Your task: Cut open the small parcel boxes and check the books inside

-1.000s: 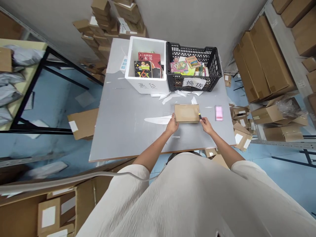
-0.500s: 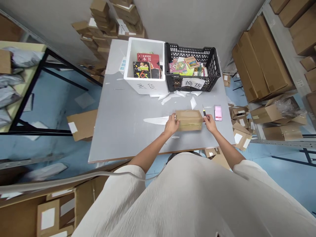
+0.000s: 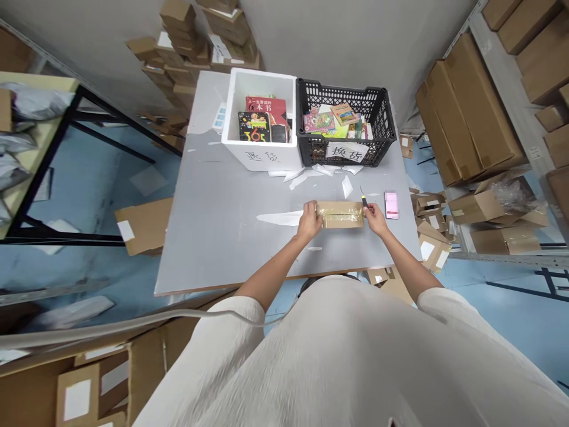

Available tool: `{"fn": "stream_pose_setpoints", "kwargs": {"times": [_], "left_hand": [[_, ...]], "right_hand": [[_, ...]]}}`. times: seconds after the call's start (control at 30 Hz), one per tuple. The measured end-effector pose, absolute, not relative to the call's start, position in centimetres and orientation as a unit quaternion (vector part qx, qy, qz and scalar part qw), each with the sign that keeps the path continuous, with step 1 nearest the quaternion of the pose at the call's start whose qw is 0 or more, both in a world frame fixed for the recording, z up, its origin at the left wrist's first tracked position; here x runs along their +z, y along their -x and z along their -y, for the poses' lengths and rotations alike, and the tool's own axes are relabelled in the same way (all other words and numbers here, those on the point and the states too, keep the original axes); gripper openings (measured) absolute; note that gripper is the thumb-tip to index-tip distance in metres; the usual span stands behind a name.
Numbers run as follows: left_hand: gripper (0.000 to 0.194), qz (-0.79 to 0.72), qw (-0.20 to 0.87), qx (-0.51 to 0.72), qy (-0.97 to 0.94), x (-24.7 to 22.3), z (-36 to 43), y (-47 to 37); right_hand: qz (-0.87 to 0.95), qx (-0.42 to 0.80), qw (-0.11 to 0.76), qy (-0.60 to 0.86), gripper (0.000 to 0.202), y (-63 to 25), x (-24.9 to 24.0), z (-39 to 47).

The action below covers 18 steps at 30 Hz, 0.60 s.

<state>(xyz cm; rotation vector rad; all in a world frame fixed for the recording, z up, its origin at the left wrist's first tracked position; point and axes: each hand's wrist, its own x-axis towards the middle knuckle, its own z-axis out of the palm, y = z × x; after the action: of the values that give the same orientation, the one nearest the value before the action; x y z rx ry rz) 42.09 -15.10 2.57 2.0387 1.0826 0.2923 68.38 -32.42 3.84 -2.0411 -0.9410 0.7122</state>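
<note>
Brown cardboard box (image 3: pixel 341 222) at or just above grey table (image 3: pixel 213 237) — left hand (image 3: pixel 308 220) clasped on 1 end, right hand (image 3: pixel 376 219) gripping knife (image 3: pixel 365 201) at other end, pointing away, likely for safety.

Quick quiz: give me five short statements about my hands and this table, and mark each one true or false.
1. The left hand grips one end of the small carton. True.
2. The right hand holds a slim black-and-yellow tool. True.
3. The phone lies underneath the small carton. False: it lies on the table, to the right of the right hand.
4. The white box stands to the right of the black crate. False: it stands to its left.
5. The white box and black crate both contain books. True.
</note>
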Motion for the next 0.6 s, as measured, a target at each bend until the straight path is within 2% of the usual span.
{"fn": "stream_pose_setpoints", "kwargs": {"times": [0.13,0.27,0.43,0.6], "left_hand": [[0.04,-0.405,0.339,0.114,-0.841,2.5,15.0,-41.8],[0.031,-0.382,0.29,0.105,-0.871,2.7,15.2,-42.0],[0.039,-0.306,0.271,0.08,-0.909,2.9,16.1,-41.5],[0.053,-0.264,0.282,0.093,-0.918,2.8,17.7,-40.3]], "right_hand": [[0.353,0.263,0.4,0.804,0.071,-68.8,5.0,32.1],[0.412,0.268,0.362,0.792,0.073,-68.9,7.0,31.8],[0.484,0.319,0.249,0.776,0.062,-68.5,9.4,31.1],[0.569,0.301,0.171,0.746,0.054,-67.5,10.6,29.0]]}}
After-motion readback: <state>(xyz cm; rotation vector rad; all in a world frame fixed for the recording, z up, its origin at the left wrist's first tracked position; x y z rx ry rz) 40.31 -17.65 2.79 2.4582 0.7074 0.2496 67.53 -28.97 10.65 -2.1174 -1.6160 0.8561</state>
